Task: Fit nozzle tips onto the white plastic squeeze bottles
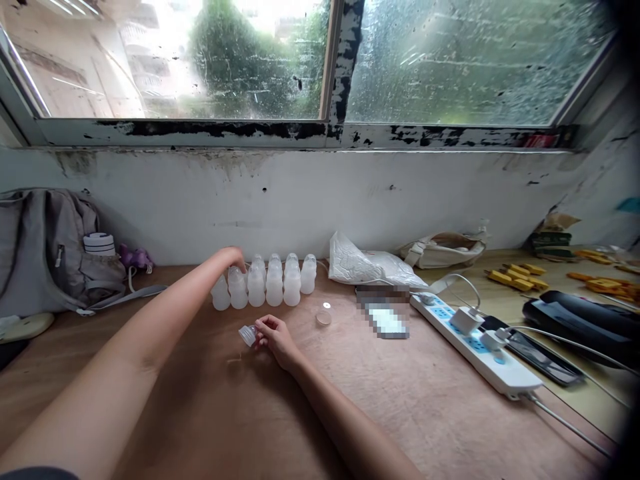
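Note:
Several frosted white plastic bottles (275, 283) with clear domed tops stand upright in two close rows near the wall. My left hand (234, 256) reaches to the left end of these rows, bent downward behind a front bottle (238, 290). Its fingertips are mostly hidden, so I cannot tell whether it grips one. In front of the rows, my right hand (274, 338) pinches a small clear ribbed plastic cap (247, 335), tilted and just above the table. To its right a small round see-through piece (324, 315) lies on the wooden table (320, 393).
A grey backpack (45, 247) leans at the far left. Right of the bottles are a white plastic bag (355, 260), a blurred-out phone-like object (387, 317) and a power strip (475, 343) with chargers. Behind the strip lie a dark phone (540, 357) and yellow pieces (517, 277).

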Demonstrator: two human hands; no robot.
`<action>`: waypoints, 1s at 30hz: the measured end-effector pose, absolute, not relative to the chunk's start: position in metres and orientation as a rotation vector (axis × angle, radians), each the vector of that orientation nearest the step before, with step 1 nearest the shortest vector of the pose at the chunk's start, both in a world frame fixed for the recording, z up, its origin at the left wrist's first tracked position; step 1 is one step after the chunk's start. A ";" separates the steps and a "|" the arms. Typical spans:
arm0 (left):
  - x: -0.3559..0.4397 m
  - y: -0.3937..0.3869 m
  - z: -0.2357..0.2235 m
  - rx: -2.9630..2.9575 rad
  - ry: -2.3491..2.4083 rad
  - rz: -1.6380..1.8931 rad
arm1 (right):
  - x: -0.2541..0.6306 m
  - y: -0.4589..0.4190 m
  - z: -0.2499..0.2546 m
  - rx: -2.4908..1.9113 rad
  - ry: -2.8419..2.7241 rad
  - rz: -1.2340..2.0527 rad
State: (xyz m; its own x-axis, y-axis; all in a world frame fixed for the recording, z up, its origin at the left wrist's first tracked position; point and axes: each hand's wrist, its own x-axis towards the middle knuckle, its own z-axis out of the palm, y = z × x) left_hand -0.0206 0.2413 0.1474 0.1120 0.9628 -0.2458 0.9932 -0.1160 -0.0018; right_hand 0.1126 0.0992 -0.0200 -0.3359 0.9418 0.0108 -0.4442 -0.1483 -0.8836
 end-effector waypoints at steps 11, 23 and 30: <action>-0.041 0.235 0.190 2.288 2.232 0.324 | 0.114 0.097 -0.014 -0.740 -1.013 1.703; -0.015 0.102 0.133 2.553 1.317 1.514 | 0.109 0.098 -0.021 -0.983 -0.722 1.237; 0.002 0.063 0.051 2.458 1.309 1.285 | 0.123 0.103 -0.013 -1.066 -0.756 1.011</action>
